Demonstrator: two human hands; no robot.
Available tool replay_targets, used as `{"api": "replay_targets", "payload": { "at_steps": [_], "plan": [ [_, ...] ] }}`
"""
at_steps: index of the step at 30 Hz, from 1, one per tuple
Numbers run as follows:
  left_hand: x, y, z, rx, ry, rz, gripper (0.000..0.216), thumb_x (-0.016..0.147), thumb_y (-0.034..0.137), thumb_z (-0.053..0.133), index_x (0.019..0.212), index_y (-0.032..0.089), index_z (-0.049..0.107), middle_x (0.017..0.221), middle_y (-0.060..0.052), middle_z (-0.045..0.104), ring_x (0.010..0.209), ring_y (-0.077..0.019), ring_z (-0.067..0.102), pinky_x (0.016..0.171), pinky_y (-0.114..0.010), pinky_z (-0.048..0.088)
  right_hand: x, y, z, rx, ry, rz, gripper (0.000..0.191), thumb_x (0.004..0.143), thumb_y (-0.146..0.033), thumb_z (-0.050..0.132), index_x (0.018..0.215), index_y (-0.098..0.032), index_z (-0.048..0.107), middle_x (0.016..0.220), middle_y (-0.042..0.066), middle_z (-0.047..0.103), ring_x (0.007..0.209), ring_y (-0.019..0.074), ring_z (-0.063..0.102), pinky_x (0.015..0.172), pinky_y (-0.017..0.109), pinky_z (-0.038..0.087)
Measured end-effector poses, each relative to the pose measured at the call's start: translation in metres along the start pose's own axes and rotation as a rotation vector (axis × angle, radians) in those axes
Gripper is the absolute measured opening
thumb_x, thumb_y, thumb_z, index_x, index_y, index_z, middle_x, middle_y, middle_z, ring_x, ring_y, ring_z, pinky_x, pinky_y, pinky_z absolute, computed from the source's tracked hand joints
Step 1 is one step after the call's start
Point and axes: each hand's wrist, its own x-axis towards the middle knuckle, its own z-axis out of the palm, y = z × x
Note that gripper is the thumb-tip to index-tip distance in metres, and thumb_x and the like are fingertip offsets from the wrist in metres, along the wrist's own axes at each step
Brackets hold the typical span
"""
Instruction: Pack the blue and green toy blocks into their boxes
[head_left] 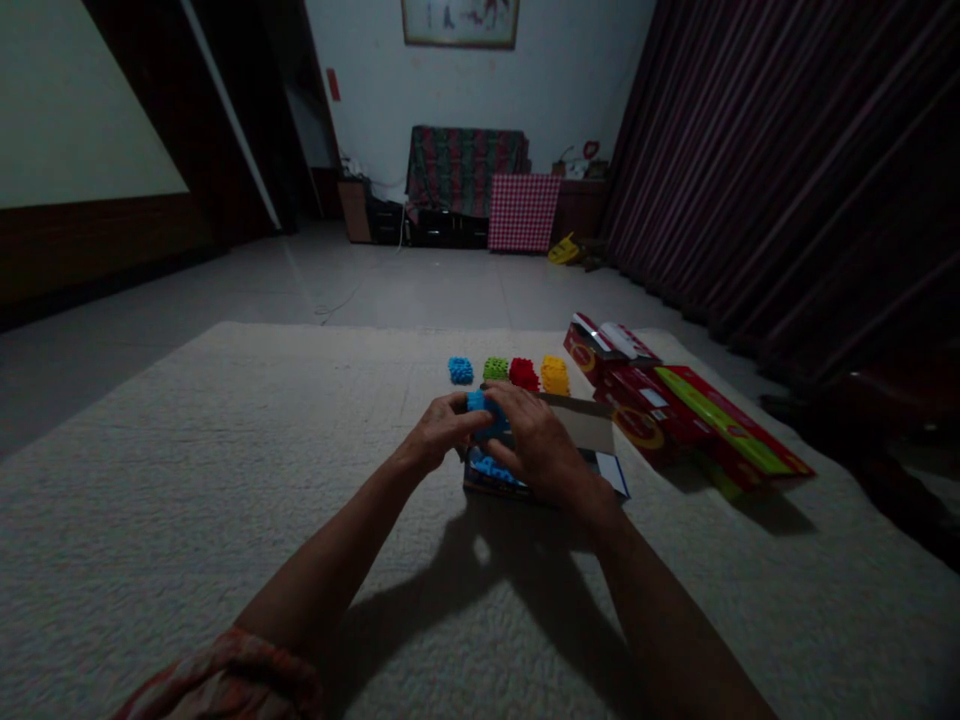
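Note:
My left hand point(441, 430) and my right hand point(534, 432) meet above an open cardboard box point(581, 410) on the pale mat. Between their fingers they hold a blue knobbly block point(476, 401), partly covered by the right hand. Inside the box, below the right palm, lie more blue knobbly pieces point(495, 468). Just beyond the box stand blocks of the same kind in a row: a blue one point(460, 370), a green one point(495, 369), a red one point(524, 374) and a yellow one point(555, 375).
Red cartons point(660, 410), one with a green stripe, lie on the mat point(247, 440) to the right. A dark purple curtain point(720, 130) hangs on that side. Across the tiled floor are a cloth-draped piece of furniture point(465, 165) and a yellow object point(564, 250).

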Motion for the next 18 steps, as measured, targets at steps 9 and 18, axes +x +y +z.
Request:
{"api": "replay_targets", "payload": {
  "at_steps": [9, 18],
  "plan": [
    [0.016, 0.000, 0.003, 0.006, -0.027, -0.034, 0.043, 0.074, 0.055, 0.079, 0.084, 0.015, 0.067, 0.068, 0.002, 0.059, 0.052, -0.0068, 0.050, 0.050, -0.021, 0.041, -0.001, 0.030, 0.013, 0.105, 0.077, 0.000, 0.061, 0.081, -0.013, 0.064, 0.139, -0.023, 0.050, 0.141, 0.016, 0.060, 0.134, 0.0322, 0.056, 0.112, 0.057, 0.047],
    [0.025, -0.004, -0.010, -0.110, -0.157, -0.106, 0.039, 0.071, 0.045, 0.084, 0.093, 0.016, 0.071, 0.074, 0.000, 0.064, 0.056, -0.0063, 0.056, 0.054, -0.019, 0.046, 0.001, 0.040, 0.009, 0.147, 0.103, 0.032, 0.050, 0.085, -0.027, 0.067, 0.132, -0.022, 0.050, 0.133, 0.017, 0.060, 0.127, 0.0328, 0.057, 0.106, 0.056, 0.050]
  ]
}}
